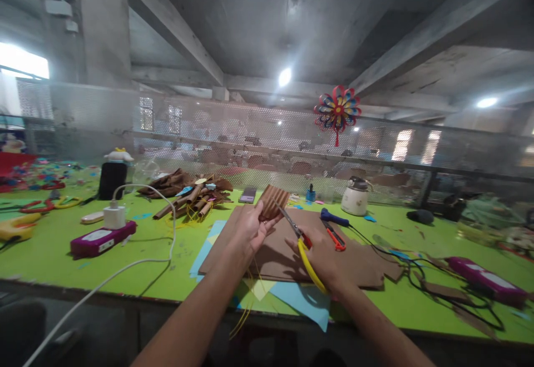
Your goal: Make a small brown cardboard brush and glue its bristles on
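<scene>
In my left hand [251,231] is a brown ridged piece of cardboard [274,202], gripped along its lower left side and raised above the board. My right hand [319,256] is closed round the yellow and red handles of a pair of scissors [309,267]. The scissor blades point up and left, and their tips meet the ridged piece near its middle right; I cannot tell whether they cut into it. Beneath both hands lies a flat brown cardboard sheet [350,269], with light blue paper [306,303] under its front edge.
Rolled brown cardboard tubes [194,194] and yellow strings are heaped at the back left. A red utility knife [336,238] and a blue-handled corded tool [334,218] lie on the right. Purple power strips [103,240], a white cable and a white kettle-like jug [354,197] stand around.
</scene>
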The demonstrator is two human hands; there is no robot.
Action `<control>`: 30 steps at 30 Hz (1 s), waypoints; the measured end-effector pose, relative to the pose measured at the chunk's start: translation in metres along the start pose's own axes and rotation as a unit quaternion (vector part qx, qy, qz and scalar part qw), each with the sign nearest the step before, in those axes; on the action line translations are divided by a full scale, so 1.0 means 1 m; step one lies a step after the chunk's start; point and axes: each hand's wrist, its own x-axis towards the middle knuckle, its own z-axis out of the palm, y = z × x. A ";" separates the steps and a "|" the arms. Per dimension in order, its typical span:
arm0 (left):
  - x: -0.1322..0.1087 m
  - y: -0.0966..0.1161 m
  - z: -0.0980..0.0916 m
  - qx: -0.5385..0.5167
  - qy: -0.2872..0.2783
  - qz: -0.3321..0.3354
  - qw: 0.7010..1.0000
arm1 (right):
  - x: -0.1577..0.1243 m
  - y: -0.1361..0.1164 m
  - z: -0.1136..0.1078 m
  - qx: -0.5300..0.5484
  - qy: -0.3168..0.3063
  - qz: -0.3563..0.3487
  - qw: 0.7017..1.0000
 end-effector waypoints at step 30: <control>-0.003 0.000 -0.002 0.109 0.046 0.034 0.992 | -0.003 -0.010 -0.005 0.018 -0.034 0.034 0.999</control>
